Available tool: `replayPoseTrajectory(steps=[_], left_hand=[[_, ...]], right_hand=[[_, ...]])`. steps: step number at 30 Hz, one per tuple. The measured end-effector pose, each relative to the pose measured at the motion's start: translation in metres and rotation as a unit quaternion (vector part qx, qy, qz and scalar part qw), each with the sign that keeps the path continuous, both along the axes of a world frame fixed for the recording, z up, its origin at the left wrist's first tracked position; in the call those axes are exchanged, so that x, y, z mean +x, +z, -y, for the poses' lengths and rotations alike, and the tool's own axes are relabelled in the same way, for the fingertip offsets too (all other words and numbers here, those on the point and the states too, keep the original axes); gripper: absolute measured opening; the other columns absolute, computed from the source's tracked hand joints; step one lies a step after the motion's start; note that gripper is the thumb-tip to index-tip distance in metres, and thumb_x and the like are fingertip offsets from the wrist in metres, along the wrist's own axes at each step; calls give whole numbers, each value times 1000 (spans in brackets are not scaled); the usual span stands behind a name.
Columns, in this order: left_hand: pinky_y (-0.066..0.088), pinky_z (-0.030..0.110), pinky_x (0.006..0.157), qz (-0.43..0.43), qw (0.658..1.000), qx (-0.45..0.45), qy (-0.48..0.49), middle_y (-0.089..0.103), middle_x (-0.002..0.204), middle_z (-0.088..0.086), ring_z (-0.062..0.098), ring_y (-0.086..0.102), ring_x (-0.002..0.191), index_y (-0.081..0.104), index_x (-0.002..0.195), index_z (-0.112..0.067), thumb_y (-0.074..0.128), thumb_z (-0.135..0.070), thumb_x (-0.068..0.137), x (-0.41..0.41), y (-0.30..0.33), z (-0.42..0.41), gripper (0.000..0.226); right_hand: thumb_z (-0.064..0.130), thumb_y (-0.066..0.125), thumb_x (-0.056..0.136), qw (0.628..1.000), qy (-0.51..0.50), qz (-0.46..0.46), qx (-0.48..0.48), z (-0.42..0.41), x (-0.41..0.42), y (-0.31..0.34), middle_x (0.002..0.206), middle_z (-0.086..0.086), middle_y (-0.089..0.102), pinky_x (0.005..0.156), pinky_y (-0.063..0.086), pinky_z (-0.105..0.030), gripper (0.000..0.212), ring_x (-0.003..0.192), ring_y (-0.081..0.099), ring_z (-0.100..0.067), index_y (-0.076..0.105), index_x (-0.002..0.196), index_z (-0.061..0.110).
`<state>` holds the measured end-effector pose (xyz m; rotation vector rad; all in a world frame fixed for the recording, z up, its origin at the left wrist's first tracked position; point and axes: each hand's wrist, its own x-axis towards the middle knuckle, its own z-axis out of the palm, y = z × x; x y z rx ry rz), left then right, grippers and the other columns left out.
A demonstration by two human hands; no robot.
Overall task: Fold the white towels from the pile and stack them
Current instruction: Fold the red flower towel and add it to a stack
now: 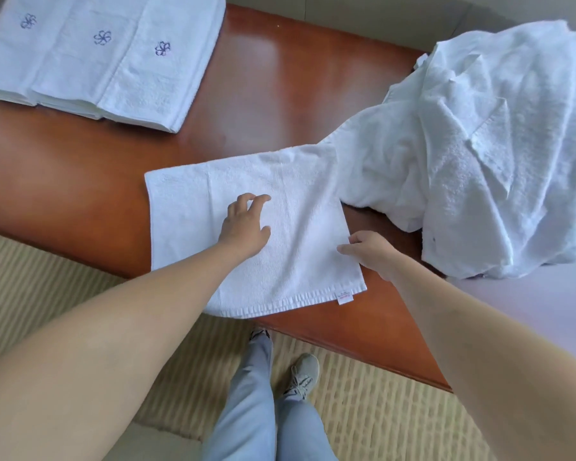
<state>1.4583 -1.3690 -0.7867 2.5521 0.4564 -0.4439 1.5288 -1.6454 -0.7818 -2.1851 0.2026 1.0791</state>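
- The towel [280, 224] lies flat near the bench's [80, 181] front edge, part-folded, its tagged hem hanging just over that edge.
- Left hand [246, 224] rests on its middle, fingers loosely bent, gripping nothing.
- Right hand [369, 251] pinches the right edge.
- Soft, light, limp cloth: best taken by corners or hems.
- The pile [479, 144] sits at the right; the folded stack [107, 58] at the far left corner.
- No containers in view.

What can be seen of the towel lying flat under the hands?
The white towel is terry cloth with a ribbed hem and a small tag at its near right corner. It lies flat on the brown table, near edge overhanging. The left hand rests on it; the right hand touches its right edge. Its far right corner meets the pile.
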Motion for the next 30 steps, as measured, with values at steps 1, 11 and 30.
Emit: replayPoseTrajectory(steps=[1, 11, 30], left_hand=[[39, 42, 110, -9, 1000, -2, 4, 22, 157, 0, 27, 26, 143, 31, 154, -32, 60, -25, 97, -15, -1, 2, 65], [36, 43, 113, -33, 992, -3, 119, 29, 152, 1, 25, 27, 139, 35, 152, -30, 55, -22, 98, -133, -11, -22, 59], [35, 41, 111, -119, 785, -293, 533, 46, 151, 2, 23, 49, 130, 26, 153, -20, 88, -52, 71, -198, -30, -92, 107]], right_hand=[[28, 75, 89, 1000, 1, -8, -5, 4, -10, 0, 75, 5, 43, 57, 29, -28, 28, 65, 39, -13, 52, 79, 17], [16, 58, 86, 993, 22, 83, -83, 27, -69, 5, 80, -9, 49, 55, 29, -29, 18, 62, 40, -24, 56, 81, -2], [41, 62, 93, 989, -51, 72, -118, 26, -76, -11, 87, 3, 58, 58, 38, -29, 23, 71, 51, -15, 55, 96, 19]])
